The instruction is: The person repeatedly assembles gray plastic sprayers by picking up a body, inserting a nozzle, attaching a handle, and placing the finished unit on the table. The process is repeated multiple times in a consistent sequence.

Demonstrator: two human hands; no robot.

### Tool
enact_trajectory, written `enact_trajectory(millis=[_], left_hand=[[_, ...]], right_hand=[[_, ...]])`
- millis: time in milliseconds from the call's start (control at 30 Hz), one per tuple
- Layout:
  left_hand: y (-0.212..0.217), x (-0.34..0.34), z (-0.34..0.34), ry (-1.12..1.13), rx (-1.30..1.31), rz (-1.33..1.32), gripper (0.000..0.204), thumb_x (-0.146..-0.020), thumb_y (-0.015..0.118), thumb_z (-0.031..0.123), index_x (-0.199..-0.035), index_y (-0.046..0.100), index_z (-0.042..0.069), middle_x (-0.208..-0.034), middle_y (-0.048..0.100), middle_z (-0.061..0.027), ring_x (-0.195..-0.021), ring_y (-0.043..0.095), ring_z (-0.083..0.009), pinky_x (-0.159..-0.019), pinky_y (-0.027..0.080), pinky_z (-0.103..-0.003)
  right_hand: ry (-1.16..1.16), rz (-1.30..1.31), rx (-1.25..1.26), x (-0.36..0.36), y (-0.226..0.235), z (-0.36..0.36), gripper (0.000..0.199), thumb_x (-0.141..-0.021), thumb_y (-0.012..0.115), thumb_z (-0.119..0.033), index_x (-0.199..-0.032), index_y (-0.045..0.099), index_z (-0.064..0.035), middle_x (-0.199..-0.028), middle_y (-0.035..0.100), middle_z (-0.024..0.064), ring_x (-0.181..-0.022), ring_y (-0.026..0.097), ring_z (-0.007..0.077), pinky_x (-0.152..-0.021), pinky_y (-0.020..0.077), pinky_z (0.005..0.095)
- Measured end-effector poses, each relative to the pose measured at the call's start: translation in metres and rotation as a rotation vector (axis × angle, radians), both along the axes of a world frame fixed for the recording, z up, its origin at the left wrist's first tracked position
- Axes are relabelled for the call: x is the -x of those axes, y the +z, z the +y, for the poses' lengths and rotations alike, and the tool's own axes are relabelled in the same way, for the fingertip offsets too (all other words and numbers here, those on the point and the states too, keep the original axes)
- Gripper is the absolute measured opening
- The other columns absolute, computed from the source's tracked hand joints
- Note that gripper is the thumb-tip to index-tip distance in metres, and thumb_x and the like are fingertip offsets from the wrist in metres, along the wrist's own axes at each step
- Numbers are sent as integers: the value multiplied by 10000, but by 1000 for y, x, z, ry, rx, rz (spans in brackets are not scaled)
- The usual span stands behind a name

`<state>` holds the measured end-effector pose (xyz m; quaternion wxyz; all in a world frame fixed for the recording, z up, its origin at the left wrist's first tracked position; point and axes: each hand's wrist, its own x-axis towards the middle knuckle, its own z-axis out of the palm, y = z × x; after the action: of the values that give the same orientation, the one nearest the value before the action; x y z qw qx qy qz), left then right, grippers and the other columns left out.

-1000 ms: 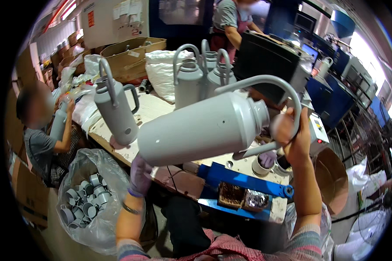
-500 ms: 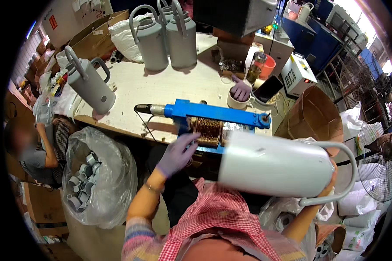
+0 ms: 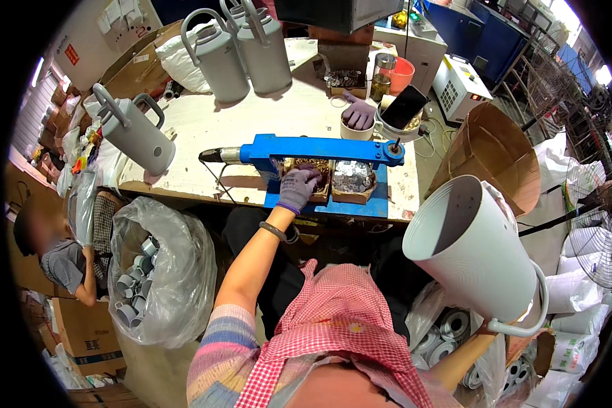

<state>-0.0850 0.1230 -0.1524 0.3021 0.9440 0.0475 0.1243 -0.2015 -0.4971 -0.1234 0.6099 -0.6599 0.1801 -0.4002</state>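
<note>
Though blotchy, a pale worktable (image 3: 204, 129) beyond a tilted jug (image 3: 500, 265), carton (image 3: 486, 160) nearby.

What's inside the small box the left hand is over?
Small brass-coloured pieces show in the small box. The gloved left hand covers part of it; whatever lies beneath can't be seen.

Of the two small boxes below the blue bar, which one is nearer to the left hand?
The left box, with brownish-gold contents; the gloved left hand partly covers it. The right box has silvery contents.
</note>
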Motion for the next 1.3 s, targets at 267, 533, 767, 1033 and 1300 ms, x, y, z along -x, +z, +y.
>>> enact_trajectory(millis=[267, 533, 767, 1033, 1300], left_hand=[[15, 8, 0, 150, -39, -227, 267, -830, 692, 259, -874, 609, 9, -797, 639, -179, -730, 624, -307, -687, 511, -400], [71, 51, -29, -58, 1087, -133, 295, -870, 696, 42, -1155, 643, -18, -904, 666, -27, -796, 603, -86, -719, 510, -229], [155, -25, -79, -267, 1012, -39, 120, -885, 708, 90, -969, 719, 4, -837, 700, -62, -699, 635, -98, -627, 526, -229], [137, -91, -120, -422, 757, -29, 208, -910, 694, 124, -1066, 707, -13, -901, 724, -75, -824, 686, -127, -780, 554, -257], [152, -98, -112, -544, 282, -95, 231, -914, 668, 155, -1093, 692, 10, -880, 725, -102, -804, 700, -156, -759, 551, -269]], right_hand=[[47, 26, -26, -11, -6, 0, 509, -1022, 336, -396, -1302, 525, -14, -1239, 588, 124, -1100, 591, 221, -948, 494, 341], [117, 22, -110, -31, -8, 1, 517, -1025, 317, -399, -1300, 534, -19, -1244, 590, 117, -1100, 591, 216, -950, 490, 336], [333, -20, -426, -54, 10, 19, 519, -1027, 310, -394, -1296, 547, -19, -1235, 599, 116, -1104, 591, 219, -966, 475, 338], [172, 59, -125, -55, 21, 33, 490, -1017, 345, -406, -1274, 552, -44, -1179, 621, 101, -1077, 591, 205, -941, 475, 341], [213, 25, -491, -69, 34, 37, 479, -1015, 338, -412, -1253, 559, -61, -1167, 620, 93, -1074, 589, 205, -936, 480, 347]])
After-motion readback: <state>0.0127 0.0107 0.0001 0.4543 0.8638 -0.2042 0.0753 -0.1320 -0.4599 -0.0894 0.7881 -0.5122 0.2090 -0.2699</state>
